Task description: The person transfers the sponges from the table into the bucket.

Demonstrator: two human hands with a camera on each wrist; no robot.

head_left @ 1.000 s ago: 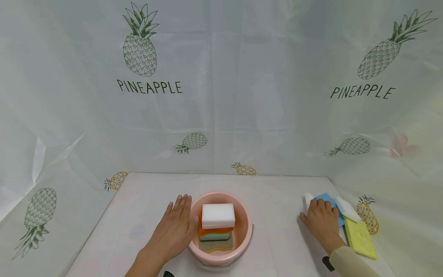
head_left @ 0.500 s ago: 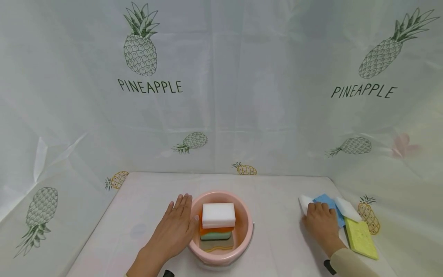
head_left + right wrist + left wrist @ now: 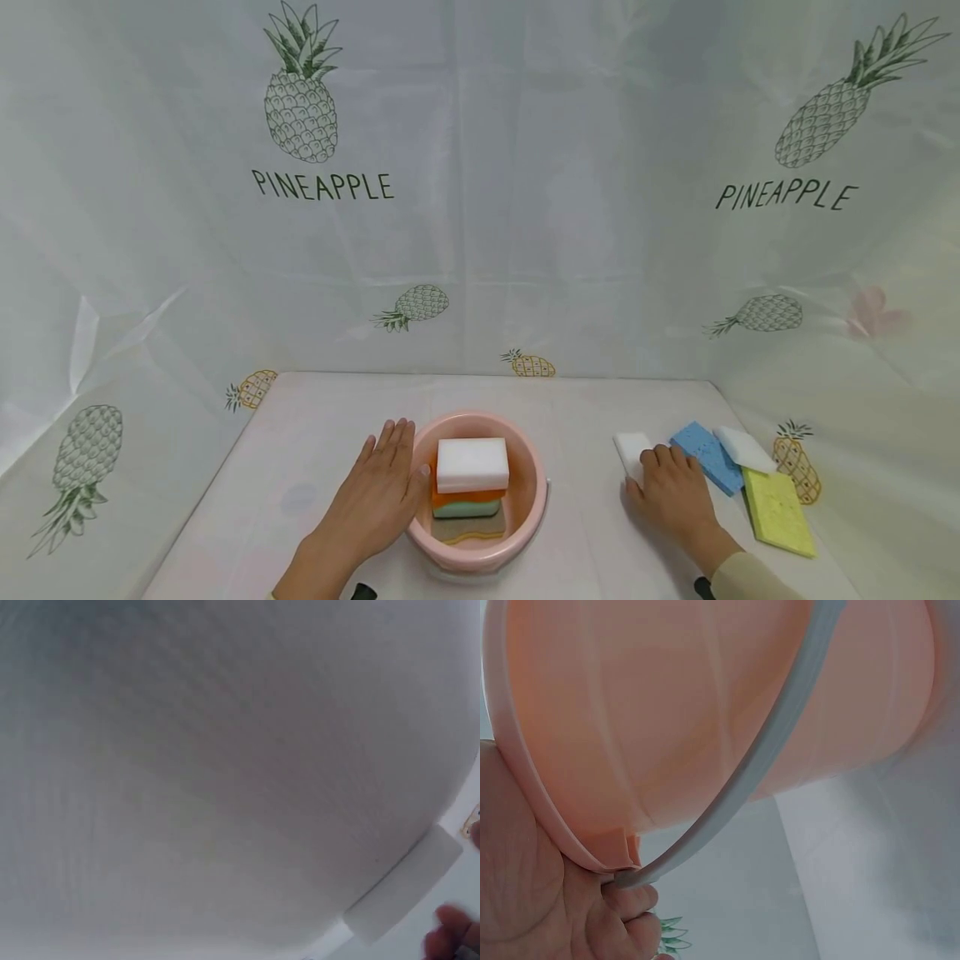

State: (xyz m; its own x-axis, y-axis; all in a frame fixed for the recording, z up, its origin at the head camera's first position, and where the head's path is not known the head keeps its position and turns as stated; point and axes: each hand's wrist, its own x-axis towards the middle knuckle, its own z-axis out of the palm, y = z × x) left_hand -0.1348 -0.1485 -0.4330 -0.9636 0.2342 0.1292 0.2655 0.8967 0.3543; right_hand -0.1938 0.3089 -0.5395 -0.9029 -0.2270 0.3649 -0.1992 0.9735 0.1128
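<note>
Two hands at a pale worktop (image 3: 585, 408), one against a round pink plastic basin (image 3: 534, 492), the other on a white foam sponge block (image 3: 628, 450).

Head view: the left hand (image 3: 375, 500) lies flat with fingers straight, thumb touching the basin's rim; inside the basin a second white foam block (image 3: 472, 464) tops a stack of orange, green and brown sponges. The right hand (image 3: 671, 496) rests palm down with fingers loosely bent over the near end of the white foam sponge block, between the basin and a blue rectangular sponge (image 3: 705, 454); a third white sponge (image 3: 742, 448) and a flat yellow sponge cloth (image 3: 776, 510) lie further right. Left wrist view: the basin's pink wall (image 3: 705, 712) and grey handle (image 3: 780, 742) fill the frame, the fingers (image 3: 626, 904) pressed at the rim. Right wrist view: the white foam sponge block (image 3: 401, 889) seen edge-on, a fingertip (image 3: 450, 941) just beside it.
</note>
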